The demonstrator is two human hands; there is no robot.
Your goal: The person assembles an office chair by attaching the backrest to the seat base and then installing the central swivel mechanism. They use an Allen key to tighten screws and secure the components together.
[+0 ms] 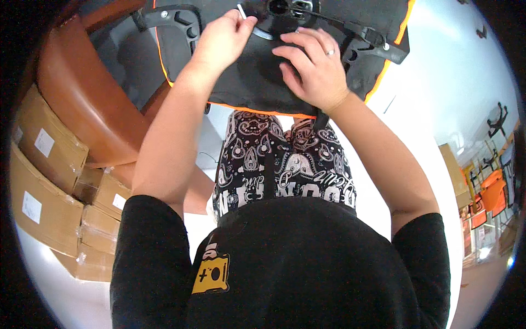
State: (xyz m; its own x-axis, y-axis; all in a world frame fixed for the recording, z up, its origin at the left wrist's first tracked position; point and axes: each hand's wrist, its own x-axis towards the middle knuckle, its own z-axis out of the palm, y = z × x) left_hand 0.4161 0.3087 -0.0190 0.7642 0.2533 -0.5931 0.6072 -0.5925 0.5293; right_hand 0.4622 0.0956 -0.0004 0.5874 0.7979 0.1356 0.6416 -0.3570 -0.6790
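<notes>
In front of me lies what looks like the upturned underside of a chair seat [241, 90], dark grey with orange piping along its edges. Near its middle, at the top of the view, sits a round black fitting [263, 22] with a hole. My left hand [223, 43] is closed, pinching a thin white stick-like piece [241, 11] between thumb and finger beside the fitting. To the fitting's right, my right hand [316, 68] hovers with bent fingers apart, a ring on one; nothing shows in it. Black brackets [183, 21] are fixed at both sides of the seat.
Stacked cardboard boxes [52, 203] stand on the left beside a brown leather-like piece of furniture [90, 98]. Further off on the right are orange chairs [493, 192] and a black frame-like part [497, 119] on the pale floor. My legs are just below the seat's near edge.
</notes>
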